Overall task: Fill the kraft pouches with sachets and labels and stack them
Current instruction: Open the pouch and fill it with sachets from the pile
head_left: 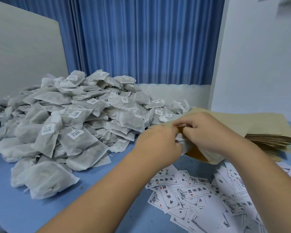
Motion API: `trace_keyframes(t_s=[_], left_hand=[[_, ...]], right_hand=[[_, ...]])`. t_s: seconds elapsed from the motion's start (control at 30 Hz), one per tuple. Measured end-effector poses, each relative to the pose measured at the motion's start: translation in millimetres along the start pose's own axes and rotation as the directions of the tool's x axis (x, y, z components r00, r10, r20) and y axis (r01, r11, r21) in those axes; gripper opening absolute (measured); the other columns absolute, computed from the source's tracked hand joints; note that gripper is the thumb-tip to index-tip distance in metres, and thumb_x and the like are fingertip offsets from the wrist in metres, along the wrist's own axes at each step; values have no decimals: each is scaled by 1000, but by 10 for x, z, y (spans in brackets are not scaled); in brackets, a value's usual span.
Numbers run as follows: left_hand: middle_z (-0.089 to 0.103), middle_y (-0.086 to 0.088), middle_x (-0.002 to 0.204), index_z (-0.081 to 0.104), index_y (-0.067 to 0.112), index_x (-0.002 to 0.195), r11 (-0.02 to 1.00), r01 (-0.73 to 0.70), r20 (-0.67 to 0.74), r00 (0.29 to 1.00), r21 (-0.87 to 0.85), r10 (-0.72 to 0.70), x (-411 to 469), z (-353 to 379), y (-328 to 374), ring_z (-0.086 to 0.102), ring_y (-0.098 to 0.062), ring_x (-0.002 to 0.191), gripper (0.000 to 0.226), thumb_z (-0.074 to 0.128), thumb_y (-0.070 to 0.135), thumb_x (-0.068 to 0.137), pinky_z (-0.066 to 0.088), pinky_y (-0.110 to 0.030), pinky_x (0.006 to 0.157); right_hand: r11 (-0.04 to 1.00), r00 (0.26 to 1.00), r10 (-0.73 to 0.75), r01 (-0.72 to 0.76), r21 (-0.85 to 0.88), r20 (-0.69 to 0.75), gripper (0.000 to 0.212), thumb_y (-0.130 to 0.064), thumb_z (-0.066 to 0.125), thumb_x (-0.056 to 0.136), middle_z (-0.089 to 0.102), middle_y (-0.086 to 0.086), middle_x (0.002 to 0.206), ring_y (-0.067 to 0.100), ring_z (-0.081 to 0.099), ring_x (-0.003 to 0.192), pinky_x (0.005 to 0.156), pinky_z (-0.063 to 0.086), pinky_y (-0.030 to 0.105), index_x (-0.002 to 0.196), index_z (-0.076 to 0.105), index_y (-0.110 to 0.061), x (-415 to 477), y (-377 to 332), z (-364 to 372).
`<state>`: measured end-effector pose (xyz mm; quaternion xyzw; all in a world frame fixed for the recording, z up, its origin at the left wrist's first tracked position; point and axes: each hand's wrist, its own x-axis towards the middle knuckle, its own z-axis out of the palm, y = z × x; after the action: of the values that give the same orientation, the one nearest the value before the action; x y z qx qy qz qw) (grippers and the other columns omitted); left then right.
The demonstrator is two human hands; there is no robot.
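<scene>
Both hands meet at the mouth of one brown paper pouch (196,153). The right hand (207,132) pinches the pouch's upper edge, fingers curled tight on the paper. The left hand (158,143) grips a white sachet (183,142), which sits partly inside the opening. Left of the grip, and beyond it, rises the big heap of sachets (74,125). Just right of the grip lies the stack of pouches (267,132). Below the grip, nearer the person, labels (191,192) are scattered over the blue table (40,207).
</scene>
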<state>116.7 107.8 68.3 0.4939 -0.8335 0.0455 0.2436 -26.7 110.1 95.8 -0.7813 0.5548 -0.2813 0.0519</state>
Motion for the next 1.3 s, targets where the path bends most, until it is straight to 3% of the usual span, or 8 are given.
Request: trace_keyframes(t_s=[0.27, 0.37, 0.53, 0.63, 0.77, 0.87, 1.0, 1.3], left_hand=[[64, -1, 82, 64, 22, 90, 924, 241, -18, 966, -298, -258, 60, -18, 3, 61, -23, 79, 17, 51, 26, 81, 44, -28, 57], [62, 0, 97, 61, 25, 106, 987, 104, -184, 975, -120, -125, 15, 19, -28, 58, -23, 90, 24, 51, 32, 86, 47, -34, 69], [60, 1, 99, 53, 17, 102, 986, -136, -142, 982, -93, 122, -47, 125, 14, 53, -20, 94, 20, 56, 30, 87, 44, -37, 77], [57, 3, 86, 52, 14, 89, 925, -174, -56, 985, -339, 165, -80, 131, 24, 52, -12, 79, 10, 58, 20, 83, 44, -26, 66], [55, 7, 101, 56, 14, 111, 794, -89, -107, 994, -602, 30, -112, 178, -25, 53, 1, 91, 35, 65, 9, 77, 45, -17, 75], [54, 2, 104, 63, 16, 105, 881, 5, -239, 962, -473, -133, -92, 196, -101, 54, -12, 96, 28, 71, 18, 78, 48, -28, 83], [51, 1, 90, 70, 16, 91, 994, 3, -232, 972, -111, -29, -68, 212, -157, 50, -23, 91, 15, 66, 28, 84, 42, -35, 71], [65, 7, 113, 65, 26, 117, 970, 14, -135, 990, -244, -49, -284, 127, -520, 57, -14, 103, 28, 53, 22, 92, 46, -31, 87]], right_hand=[[999, 998, 30, -28, 42, -50, 41, -5, 50, 82, 65, -19, 93, -5, 53, 83, 72, 38, 14, 107, 72, -29, 21, 120, -21], [999, 999, -20, 22, 48, -36, 41, -5, 50, 82, 54, -26, 55, -13, 48, 62, 55, 33, 8, 104, 72, -31, 21, 102, -10], [993, 997, -33, 42, 112, -75, 39, -5, 50, 82, 53, -24, 52, -3, 48, 56, 54, 38, 13, 101, 71, -31, 21, 93, -6], [988, 997, -16, 28, 152, -79, 39, -3, 48, 83, 52, -24, 50, -6, 49, 53, 52, 37, 10, 100, 68, -32, 19, 89, 27], [979, 993, -2, 26, 202, -121, 40, -2, 48, 81, 50, -16, 46, -2, 45, 47, 46, 35, 11, 94, 67, -34, 5, 106, 5], [988, 995, -29, 43, 148, -96, 41, -3, 49, 81, 47, -10, 48, 3, 43, 49, 50, 36, 20, 98, 68, -36, 25, 92, 34], [970, 992, -85, 104, 219, -95, 47, 0, 46, 80, 46, -12, 45, 1, 47, 44, 45, 36, 11, 87, 65, -43, 45, 27, 107], [998, 996, 13, -7, 58, -93, 40, -8, 54, 79, 51, -15, 52, 1, 47, 52, 53, 36, 27, 95, 66, -43, 90, 167, 231]])
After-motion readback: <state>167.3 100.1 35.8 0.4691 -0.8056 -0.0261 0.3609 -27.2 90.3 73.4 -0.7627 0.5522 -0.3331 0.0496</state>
